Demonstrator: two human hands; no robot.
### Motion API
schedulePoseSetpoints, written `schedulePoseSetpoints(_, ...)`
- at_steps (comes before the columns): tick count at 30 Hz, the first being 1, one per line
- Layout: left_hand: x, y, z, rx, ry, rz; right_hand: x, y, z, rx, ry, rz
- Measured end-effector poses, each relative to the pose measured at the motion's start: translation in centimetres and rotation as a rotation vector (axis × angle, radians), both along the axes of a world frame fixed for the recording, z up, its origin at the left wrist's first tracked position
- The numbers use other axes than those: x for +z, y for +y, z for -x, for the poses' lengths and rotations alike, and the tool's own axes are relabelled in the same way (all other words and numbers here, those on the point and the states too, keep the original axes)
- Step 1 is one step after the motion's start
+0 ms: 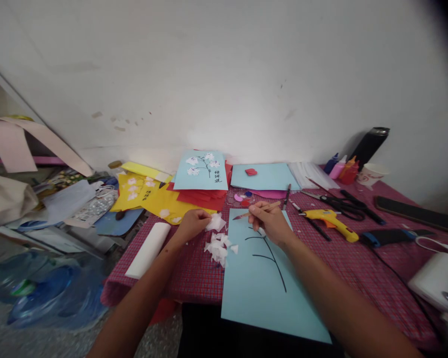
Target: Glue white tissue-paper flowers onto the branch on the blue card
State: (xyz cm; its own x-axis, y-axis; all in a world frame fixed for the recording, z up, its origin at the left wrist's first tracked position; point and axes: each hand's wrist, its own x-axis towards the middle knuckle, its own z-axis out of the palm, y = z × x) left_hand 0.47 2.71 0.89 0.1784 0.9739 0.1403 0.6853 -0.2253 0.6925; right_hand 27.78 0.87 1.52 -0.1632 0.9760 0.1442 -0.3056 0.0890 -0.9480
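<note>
My left hand (194,223) pinches the edge of a white tissue paper piece (216,222) lying left of the light blue sheet. My right hand (268,220) grips a paintbrush (243,216) with a wooden handle, its dark pinkish bristles pointing left over the top of that light blue sheet (246,293). Black branch lines run down the sheet, and a small white bit shows just below my right fingers. Torn white tissue scraps (218,250) lie in a heap beside the sheet's left edge. Behind my right hand sits a clear palette (241,197) with pink, blue and red paint.
Left stands a white paper roll (148,250); finished blue (201,170) and yellow (129,191) flower cards are behind. On the right are a yellow glue gun (332,222), scissors (338,203), paint bottles (343,168), a paper cup (372,175) and a black flask (369,144). A wall rises behind.
</note>
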Motion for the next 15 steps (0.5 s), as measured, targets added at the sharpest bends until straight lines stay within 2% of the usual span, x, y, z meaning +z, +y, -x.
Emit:
schedulePoseSetpoints(7, 0.0, -0.3, 0.0, -0.027, -0.053, 0.052, 0.0, 0.0, 0.1, 0.001, 0.000, 0.000)
schedulePoseSetpoints(15, 0.3, -0.7, -1.0, -0.073, 0.012, -0.009, -0.1, 0.0, 0.1, 0.003, -0.009, -0.003)
